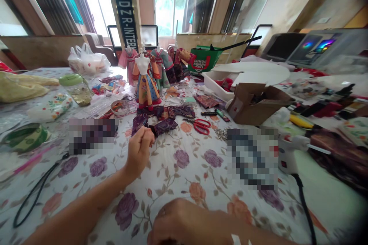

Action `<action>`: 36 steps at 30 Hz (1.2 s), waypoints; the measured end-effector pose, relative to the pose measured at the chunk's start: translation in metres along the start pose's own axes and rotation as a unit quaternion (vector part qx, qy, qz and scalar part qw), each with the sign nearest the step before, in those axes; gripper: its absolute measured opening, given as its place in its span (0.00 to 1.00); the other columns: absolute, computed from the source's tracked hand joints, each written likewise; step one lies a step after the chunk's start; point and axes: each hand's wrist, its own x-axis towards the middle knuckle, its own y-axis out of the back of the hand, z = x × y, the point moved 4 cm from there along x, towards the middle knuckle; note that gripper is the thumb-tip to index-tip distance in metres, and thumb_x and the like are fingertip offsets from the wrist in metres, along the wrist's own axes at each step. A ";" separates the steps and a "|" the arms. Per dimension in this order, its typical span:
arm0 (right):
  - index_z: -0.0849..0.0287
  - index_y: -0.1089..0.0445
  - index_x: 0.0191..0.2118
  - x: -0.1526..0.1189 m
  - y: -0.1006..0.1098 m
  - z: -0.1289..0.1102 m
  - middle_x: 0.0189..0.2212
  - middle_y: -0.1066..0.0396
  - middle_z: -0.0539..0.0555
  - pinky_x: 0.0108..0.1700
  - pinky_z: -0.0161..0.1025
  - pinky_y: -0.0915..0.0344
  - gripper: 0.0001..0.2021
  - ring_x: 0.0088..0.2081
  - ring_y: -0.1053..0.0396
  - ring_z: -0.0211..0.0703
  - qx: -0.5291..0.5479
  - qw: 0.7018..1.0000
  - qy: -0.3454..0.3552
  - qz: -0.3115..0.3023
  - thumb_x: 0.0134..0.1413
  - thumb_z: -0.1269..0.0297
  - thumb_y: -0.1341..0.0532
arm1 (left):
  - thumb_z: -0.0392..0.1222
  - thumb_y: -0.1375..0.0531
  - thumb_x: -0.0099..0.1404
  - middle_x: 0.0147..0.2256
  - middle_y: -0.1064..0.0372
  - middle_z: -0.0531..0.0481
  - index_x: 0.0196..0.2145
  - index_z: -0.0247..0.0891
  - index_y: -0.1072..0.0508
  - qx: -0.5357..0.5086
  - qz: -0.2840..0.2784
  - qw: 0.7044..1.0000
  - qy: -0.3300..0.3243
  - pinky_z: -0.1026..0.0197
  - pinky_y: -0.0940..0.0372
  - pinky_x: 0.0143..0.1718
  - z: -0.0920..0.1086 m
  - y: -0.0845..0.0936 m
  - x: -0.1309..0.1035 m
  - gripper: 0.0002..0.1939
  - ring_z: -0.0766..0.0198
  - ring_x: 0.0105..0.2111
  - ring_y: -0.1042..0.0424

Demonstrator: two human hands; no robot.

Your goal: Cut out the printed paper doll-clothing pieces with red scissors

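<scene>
Handling dark-purple patterned cloth (166,126), probably: my left hand (140,149) curls at its edge, hold unclear; right hand (178,218) nearer me, can't tell grip; next needs steady pinching.

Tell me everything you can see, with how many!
Small dressed mannequins: at least four, pink, green, orange, back
Patterned cloth: count unclear, purple, centre
Metal-bladed scissors: one, red handles, centre right
Open cardboard box: one, brown, right
Shallow plastic tray: one, white, left of box
Printed shopping bag: one, green, back
Clear lidded jar: one, green-topped, left
Ring-shaped roll: one, green, far left
Crinkled plastic bag: one, white, back left
Crumpled cloth: one, yellow, far left
Corded plastic tool: one, white, right
Floral tablecloth: one, white, underneath
Glass windows: at least two, bright, back
Other clutter: uncountable, mixed, all around
Left grip: one, bare, curled at patterned cloth
Right grip: one, bare, bottom centre
</scene>
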 end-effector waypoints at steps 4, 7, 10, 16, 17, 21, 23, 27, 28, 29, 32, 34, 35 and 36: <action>0.60 0.27 0.31 0.002 -0.004 0.001 0.28 0.25 0.53 0.36 0.26 0.36 0.08 0.30 0.28 0.34 0.028 0.999 0.025 0.026 0.57 0.68 0.42 | 0.45 0.48 0.65 0.28 0.33 0.52 0.28 0.39 0.33 0.059 0.069 0.995 -0.034 0.64 0.38 0.33 -0.005 0.013 0.011 0.11 0.65 0.29 0.33; 0.60 0.24 0.31 -0.002 0.009 0.007 0.27 0.24 0.54 0.37 0.28 0.34 0.07 0.30 0.28 0.36 0.039 0.996 -0.002 0.081 0.56 0.66 0.40 | 0.43 0.45 0.63 0.34 0.30 0.50 0.37 0.39 0.31 0.070 0.101 0.991 -0.047 0.64 0.37 0.36 -0.015 0.020 0.020 0.07 0.64 0.33 0.31; 0.60 0.23 0.31 -0.012 0.026 0.008 0.27 0.24 0.55 0.39 0.30 0.33 0.08 0.33 0.28 0.37 0.021 0.992 -0.043 0.112 0.56 0.70 0.41 | 0.41 0.46 0.64 0.33 0.30 0.50 0.34 0.38 0.29 0.119 0.079 0.985 -0.095 0.62 0.37 0.40 -0.017 0.022 0.025 0.07 0.63 0.35 0.31; 0.57 0.29 0.51 -0.047 0.045 -0.006 0.44 0.25 0.56 0.43 0.32 0.33 0.19 0.41 0.26 0.41 0.053 0.995 -0.088 0.022 0.52 0.71 0.38 | 0.43 0.42 0.62 0.41 0.28 0.46 0.27 0.38 0.24 0.229 -0.006 0.943 -0.242 0.52 0.42 0.51 -0.008 0.012 0.020 0.10 0.56 0.46 0.33; 0.57 0.30 0.52 -0.051 0.041 -0.011 0.46 0.26 0.57 0.44 0.32 0.33 0.21 0.43 0.27 0.42 0.078 0.994 -0.071 -0.033 0.50 0.69 0.37 | 0.45 0.40 0.61 0.43 0.28 0.45 0.29 0.38 0.23 0.248 -0.016 0.935 -0.251 0.49 0.43 0.53 -0.009 0.008 0.020 0.10 0.54 0.48 0.34; 0.61 0.25 0.43 -0.059 0.046 -0.001 0.29 0.24 0.56 0.32 0.31 0.32 0.13 0.30 0.26 0.39 0.041 0.985 -0.156 0.061 0.57 0.62 0.42 | 0.47 0.37 0.57 0.48 0.29 0.43 0.29 0.38 0.23 0.289 -0.062 0.922 -0.248 0.43 0.48 0.56 -0.020 -0.004 0.024 0.10 0.48 0.53 0.39; 0.59 0.25 0.42 -0.058 0.055 0.008 0.32 0.25 0.56 0.37 0.34 0.32 0.11 0.34 0.28 0.40 -0.045 0.976 -0.159 0.142 0.55 0.64 0.41 | 0.43 0.40 0.61 0.44 0.28 0.44 0.28 0.38 0.24 0.251 -0.081 0.938 -0.224 0.45 0.46 0.55 -0.020 -0.006 0.026 0.09 0.51 0.51 0.36; 0.57 0.29 0.46 -0.051 0.082 0.029 0.44 0.29 0.58 0.42 0.38 0.33 0.15 0.42 0.30 0.44 -0.040 0.949 -0.121 0.289 0.53 0.62 0.39 | 0.45 0.42 0.62 0.30 0.29 0.49 0.27 0.36 0.27 0.077 -0.079 0.991 -0.081 0.59 0.36 0.38 -0.010 0.001 0.027 0.11 0.60 0.35 0.30; 0.58 0.30 0.45 -0.052 0.093 0.036 0.41 0.28 0.58 0.38 0.37 0.33 0.14 0.38 0.30 0.43 -0.015 0.921 -0.140 0.364 0.54 0.59 0.40 | 0.47 0.43 0.62 0.25 0.32 0.52 0.26 0.36 0.28 0.027 -0.086 0.996 -0.025 0.62 0.37 0.31 -0.009 0.002 0.025 0.13 0.63 0.28 0.32; 0.59 0.30 0.43 -0.054 0.103 0.040 0.38 0.28 0.57 0.35 0.36 0.34 0.13 0.35 0.31 0.42 0.006 0.886 -0.147 0.440 0.54 0.57 0.41 | 0.49 0.42 0.61 0.22 0.35 0.54 0.26 0.36 0.29 -0.019 -0.102 0.994 0.025 0.65 0.40 0.25 -0.007 0.001 0.022 0.14 0.66 0.24 0.35; 0.60 0.30 0.38 -0.054 0.121 0.042 0.35 0.29 0.54 0.34 0.35 0.37 0.14 0.35 0.33 0.41 0.037 0.824 -0.126 0.551 0.53 0.54 0.40 | 0.52 0.42 0.60 0.20 0.38 0.56 0.28 0.35 0.29 -0.105 -0.158 0.975 0.112 0.67 0.46 0.20 0.000 -0.005 0.011 0.16 0.70 0.20 0.41; 0.60 0.28 0.34 -0.049 0.124 0.041 0.32 0.29 0.52 0.34 0.34 0.38 0.13 0.33 0.34 0.40 0.044 0.829 -0.111 0.547 0.52 0.54 0.39 | 0.53 0.41 0.60 0.22 0.37 0.55 0.27 0.34 0.29 -0.121 -0.176 0.969 0.124 0.68 0.46 0.21 0.004 -0.008 0.005 0.17 0.70 0.21 0.40; 0.60 0.28 0.32 -0.045 0.123 0.041 0.30 0.30 0.52 0.34 0.34 0.38 0.13 0.32 0.34 0.39 0.058 0.838 -0.110 0.531 0.51 0.53 0.38 | 0.53 0.41 0.60 0.23 0.37 0.54 0.27 0.34 0.29 -0.118 -0.184 0.968 0.121 0.67 0.45 0.23 0.005 -0.010 0.003 0.17 0.69 0.22 0.39; 0.60 0.28 0.31 -0.041 0.121 0.043 0.29 0.30 0.51 0.34 0.34 0.38 0.13 0.31 0.34 0.39 0.081 0.849 -0.108 0.511 0.50 0.53 0.38 | 0.53 0.41 0.60 0.23 0.37 0.54 0.26 0.34 0.29 -0.109 -0.192 0.969 0.113 0.67 0.44 0.23 0.006 -0.012 0.002 0.17 0.69 0.23 0.39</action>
